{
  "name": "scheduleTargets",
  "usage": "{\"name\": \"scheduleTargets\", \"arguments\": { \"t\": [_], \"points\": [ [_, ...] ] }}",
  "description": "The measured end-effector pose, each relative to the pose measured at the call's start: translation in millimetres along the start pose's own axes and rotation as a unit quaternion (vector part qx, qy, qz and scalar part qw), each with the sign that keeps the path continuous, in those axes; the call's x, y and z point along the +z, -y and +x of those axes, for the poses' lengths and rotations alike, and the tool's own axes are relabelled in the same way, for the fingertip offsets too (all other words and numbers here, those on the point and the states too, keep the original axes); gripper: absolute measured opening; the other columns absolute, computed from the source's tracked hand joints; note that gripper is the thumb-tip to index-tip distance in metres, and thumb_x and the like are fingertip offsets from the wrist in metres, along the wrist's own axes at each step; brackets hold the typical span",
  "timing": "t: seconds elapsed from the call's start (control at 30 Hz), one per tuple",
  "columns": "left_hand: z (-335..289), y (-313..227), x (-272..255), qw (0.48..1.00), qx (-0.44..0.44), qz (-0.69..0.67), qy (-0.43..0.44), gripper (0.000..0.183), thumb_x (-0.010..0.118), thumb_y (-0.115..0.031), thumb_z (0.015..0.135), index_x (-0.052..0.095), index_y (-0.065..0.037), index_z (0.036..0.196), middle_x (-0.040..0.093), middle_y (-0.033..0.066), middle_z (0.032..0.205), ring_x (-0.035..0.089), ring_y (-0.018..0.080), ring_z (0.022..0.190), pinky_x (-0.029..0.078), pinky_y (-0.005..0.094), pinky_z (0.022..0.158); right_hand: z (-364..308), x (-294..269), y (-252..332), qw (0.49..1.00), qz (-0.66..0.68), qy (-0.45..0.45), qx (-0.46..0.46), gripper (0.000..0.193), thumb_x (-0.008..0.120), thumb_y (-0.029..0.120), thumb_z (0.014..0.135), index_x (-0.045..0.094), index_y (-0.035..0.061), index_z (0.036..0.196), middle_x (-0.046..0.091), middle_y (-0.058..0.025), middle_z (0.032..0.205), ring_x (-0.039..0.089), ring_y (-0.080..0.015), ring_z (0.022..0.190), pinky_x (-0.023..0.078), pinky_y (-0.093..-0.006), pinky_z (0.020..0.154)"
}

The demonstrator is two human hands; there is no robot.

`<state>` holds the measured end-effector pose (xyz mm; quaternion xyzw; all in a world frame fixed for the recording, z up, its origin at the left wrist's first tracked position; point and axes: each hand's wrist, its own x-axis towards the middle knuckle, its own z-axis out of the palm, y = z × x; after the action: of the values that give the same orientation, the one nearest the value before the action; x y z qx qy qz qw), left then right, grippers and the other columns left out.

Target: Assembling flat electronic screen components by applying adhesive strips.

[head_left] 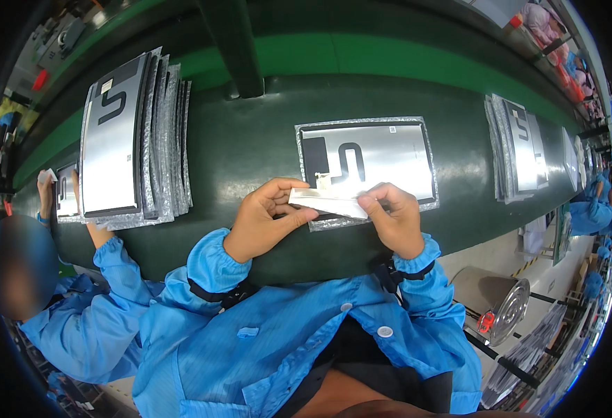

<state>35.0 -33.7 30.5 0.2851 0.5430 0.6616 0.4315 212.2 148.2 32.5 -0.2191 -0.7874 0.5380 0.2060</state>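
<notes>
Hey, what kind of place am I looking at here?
Probably an electronics assembly line. A long dark green conveyor belt carries a flat silver panel on bubble wrap, a stack of similar silver panels waits alongside, and the workers wear blue cleanroom smocks.

We note a glossy, mirror-like metallic panel (376,160) at frame centre, edged in crinkled silvery foil. The strip (327,202) looks like matt white paper. The belt (250,146) appears smooth, dark green, slightly shiny.

panel stack (135,132) — left | second stack (518,146) — right | metal reel (508,310)
</notes>
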Motion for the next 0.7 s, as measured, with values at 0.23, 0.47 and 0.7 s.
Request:
{"name": "scheduleTargets", "arguments": {
  "t": [0.23, 0.47, 0.7],
  "points": [
    [-1.6, 15.5, -0.6, 0.997, 0.041, 0.051, -0.045, 0.017, 0.073, -0.001, 0.093, 0.068, 0.006, 0.107, 0.072, 0.0115, 0.104, 0.071, 0.0165, 0.096, 0.059, 0.0276, 0.081, 5.4, 2.6, 26.7, 0.981, -0.108, -0.074, -0.145, 0.03, 0.079, 0.011, 0.084, 0.069, 0.0007, 0.111, 0.067, -0.013, 0.111, 0.064, -0.0239, 0.107, 0.052, -0.0359, 0.088],
    [-4.5, 1.6, 2.1, 0.961, 0.14, 0.234, -0.042, 0.012, 0.076, -0.001, 0.087, 0.072, 0.001, 0.099, 0.073, 0.0111, 0.098, 0.071, 0.0174, 0.087, 0.056, 0.0283, 0.075, 14.7, 20.0, 42.7, 0.979, -0.097, 0.035, -0.176, 0.029, 0.079, 0.01, 0.085, 0.072, 0.0033, 0.112, 0.066, -0.0119, 0.116, 0.063, -0.0287, 0.109, 0.052, -0.0385, 0.092],
    [-4.3, 1.0, -2.2, 0.939, 0.191, 0.285, -0.022, 0.013, 0.077, -0.001, 0.085, 0.072, 0.0, 0.097, 0.074, 0.0125, 0.095, 0.072, 0.022, 0.087, 0.056, 0.0318, 0.077, 17.0, 26.4, 34.0, 0.987, -0.047, 0.077, -0.132, 0.021, 0.078, 0.011, 0.088, 0.073, 0.0042, 0.108, 0.067, -0.0113, 0.113, 0.065, -0.0277, 0.106, 0.053, -0.0373, 0.092]
  ]
}}
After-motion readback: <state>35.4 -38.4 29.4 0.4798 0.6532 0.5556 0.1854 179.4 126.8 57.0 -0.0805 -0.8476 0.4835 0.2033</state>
